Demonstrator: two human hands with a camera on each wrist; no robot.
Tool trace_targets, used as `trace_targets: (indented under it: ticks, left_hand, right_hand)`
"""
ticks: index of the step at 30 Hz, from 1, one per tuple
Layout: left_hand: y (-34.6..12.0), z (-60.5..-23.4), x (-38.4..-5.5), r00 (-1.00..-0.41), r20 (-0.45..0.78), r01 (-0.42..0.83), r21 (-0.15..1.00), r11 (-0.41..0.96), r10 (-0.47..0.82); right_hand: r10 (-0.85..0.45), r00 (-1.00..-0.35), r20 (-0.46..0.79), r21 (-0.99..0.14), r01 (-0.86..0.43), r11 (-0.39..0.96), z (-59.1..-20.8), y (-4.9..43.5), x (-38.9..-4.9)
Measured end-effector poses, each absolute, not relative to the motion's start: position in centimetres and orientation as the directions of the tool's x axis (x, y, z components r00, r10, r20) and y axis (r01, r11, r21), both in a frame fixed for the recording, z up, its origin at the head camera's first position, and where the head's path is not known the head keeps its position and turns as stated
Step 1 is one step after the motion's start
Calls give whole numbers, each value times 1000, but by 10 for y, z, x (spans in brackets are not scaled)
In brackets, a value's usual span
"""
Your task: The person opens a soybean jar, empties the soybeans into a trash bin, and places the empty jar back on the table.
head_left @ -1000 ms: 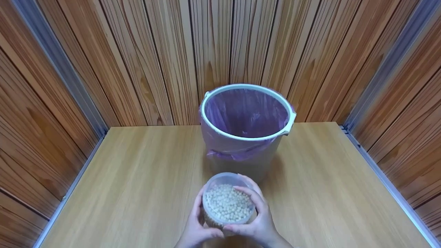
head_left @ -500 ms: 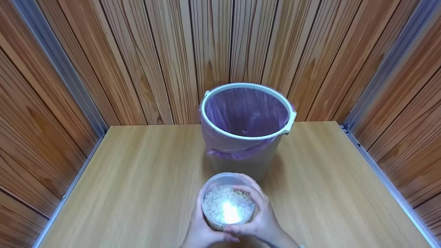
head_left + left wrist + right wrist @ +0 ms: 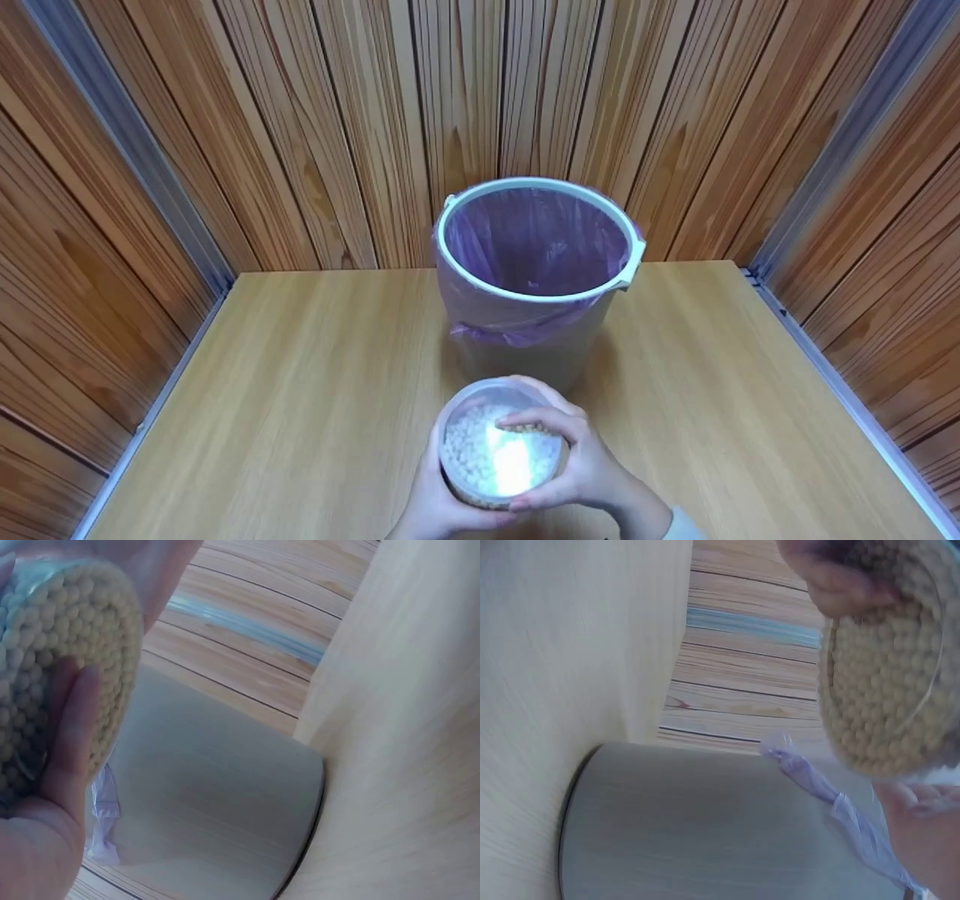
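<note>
A clear round plastic tub [image 3: 465, 457] full of small pale beans is held above the near part of the table. My left hand [image 3: 439, 499] grips its left side, and a finger lies along the underside in the left wrist view. My right hand [image 3: 577, 457] holds the right side, with fingertips over the top and the thumb at the near rim. Bright glare covers part of the tub's top. The beans [image 3: 885, 682] show through its base in the right wrist view. Behind the tub stands a bin [image 3: 525, 360] with a purple bag liner [image 3: 540, 232].
The bin's pale rim ring [image 3: 525, 297] clamps the liner, whose loose edge hangs outside. The wooden table [image 3: 315, 390] is bounded by plank-patterned walls [image 3: 360, 135] at the back and both sides. Metal strips [image 3: 862, 420] run along its side edges.
Glare has appeared on the tub's top as it tilts slightly and shifts a little right. Both hands keep their hold; the right hand has moved slightly right, and its sleeve has come into view.
</note>
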State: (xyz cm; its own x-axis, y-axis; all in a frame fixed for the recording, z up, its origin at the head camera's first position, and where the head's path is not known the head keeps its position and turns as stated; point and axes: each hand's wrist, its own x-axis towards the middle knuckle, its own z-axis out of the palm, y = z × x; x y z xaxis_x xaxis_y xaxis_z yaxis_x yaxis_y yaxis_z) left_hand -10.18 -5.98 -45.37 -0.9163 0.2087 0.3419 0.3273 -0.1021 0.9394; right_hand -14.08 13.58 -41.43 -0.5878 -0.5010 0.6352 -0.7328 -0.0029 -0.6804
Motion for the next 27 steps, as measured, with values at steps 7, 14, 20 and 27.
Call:
trace_targets:
  ticks: [7, 14, 20, 27]
  left_hand:
    - [-65, -448, -111, -891, 331, 275, 938, -209, 310]
    - [-72, -450, -121, -822, 342, 169, 910, -378, 455]
    - [-71, -453, -121, -842, 387, 247, 896, -369, 375]
    - [-58, -452, -115, -931, 365, 361, 929, -81, 36]
  right_hand:
    - [-605, -551, 575, -738, -669, -92, -406, 144, -152]
    - [-694, -501, 517, -818, -529, -227, -403, 145, -163]
    - [-690, -546, 475, -847, -496, -191, -402, 149, -164]
    - [-493, -660, 567, -742, -669, 41, -408, 139, -150]
